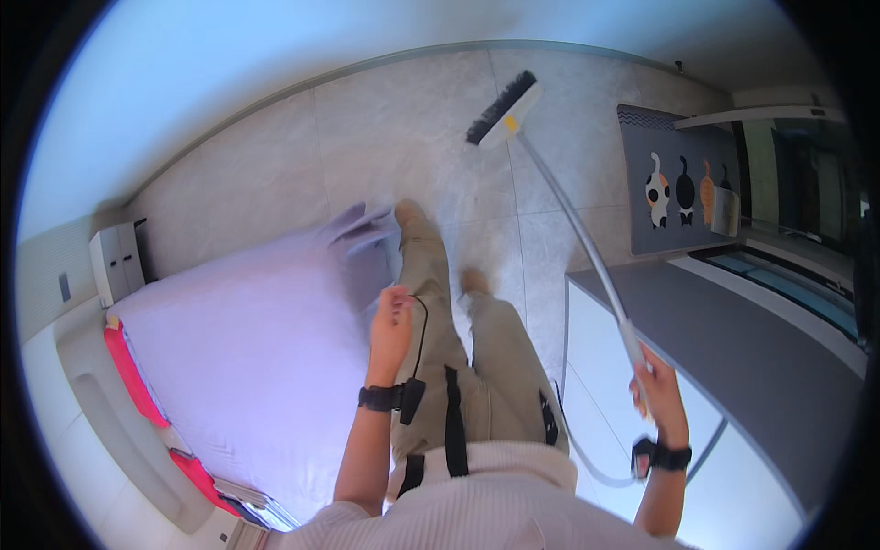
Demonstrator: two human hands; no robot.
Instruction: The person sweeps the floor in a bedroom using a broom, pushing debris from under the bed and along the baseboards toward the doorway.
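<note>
My right hand point(658, 390) is closed around the upper part of a long-handled floor brush point(587, 240), at the right of the view. Its pale grey pole slants away to the far left, down to a white head with a yellow spot and black bristles at the floor. Over the near edge of the bed, my left hand point(392, 310) has its fingers curled loosely, and nothing shows in them. A thin black cable runs between that hand and the black device on its wrist strap.
On the left stands a bed point(220, 357) with a lilac cover. A grey-topped white cabinet point(669, 312) is at the right. Beyond it lies a grey mat point(665, 215) with cat pictures, by a doorway. A small white cabinet point(117, 264) stands beyond the bed, along the wall.
</note>
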